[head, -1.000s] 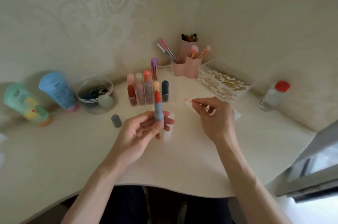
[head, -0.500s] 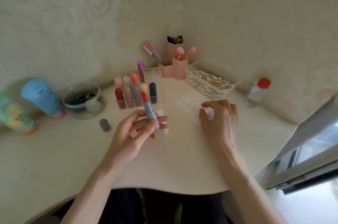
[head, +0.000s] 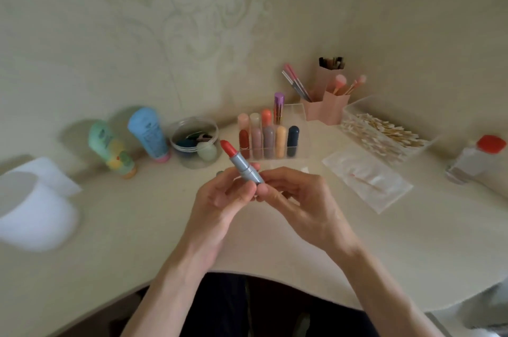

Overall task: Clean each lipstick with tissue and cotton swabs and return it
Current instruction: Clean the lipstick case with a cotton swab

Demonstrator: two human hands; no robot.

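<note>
- The open lipstick (head: 244, 166) is held up off the tabletop (head: 137, 226), roughly in the middle of the scene. It sits between both hands and leans up and away to the left, with its red bullet (head: 228, 147) wound out and bare.
- The left hand (head: 220, 200) has its grip closed round the blue-grey barrel, fingers curled behind it and thumb in front.
- The right hand (head: 298, 196) has its grip pinched on the bottom end of the tube, fingertips meeting at the base.
- From where I stand this looks like the winding-down step, with the wiping seemingly over. A single used swab (head: 367, 181) lies on the pale sheet (head: 384, 193) to the right, which I take for tissue, and neither hand holds anything to wipe with.
- To do it well, I'd keep the left hand steady on the barrel and let only the right hand turn the base.
- The fingers should stay low, well away from the red, since one touch would smear what has just been cleaned.
- The bullet wants to go fully down before any cap goes on, or the cap's edge could shave it.
- I can't pick out the cap for certain; the hands may be hiding it.
- The clear organiser (head: 298, 114), holding the other lipsticks upright, stands just behind the hands, so the return is a short reach.
</note>
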